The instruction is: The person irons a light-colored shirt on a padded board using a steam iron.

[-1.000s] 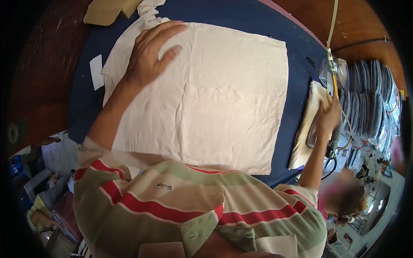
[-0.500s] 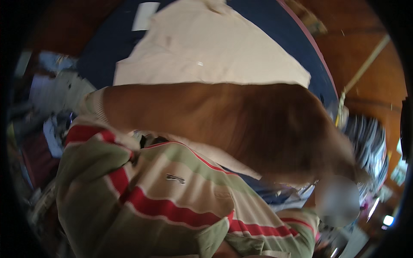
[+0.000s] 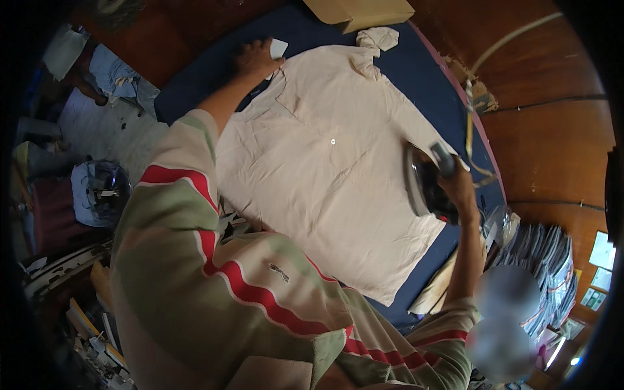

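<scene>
Right fingers (image 3: 454, 186) holding iron (image 3: 424, 181) moved over shirt (image 3: 325, 169), left fingers (image 3: 249, 52) spread, emblem (image 3: 279, 272) on polo (image 3: 162, 253)

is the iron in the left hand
No, the right hand grips the iron, while the left hand is by the white card.

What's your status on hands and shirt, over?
Right hand gripping iron over beige shirt. Left hand beside white card, grip unclear. Shirt spread, creased; far sleeve bunched near cardboard.
</scene>
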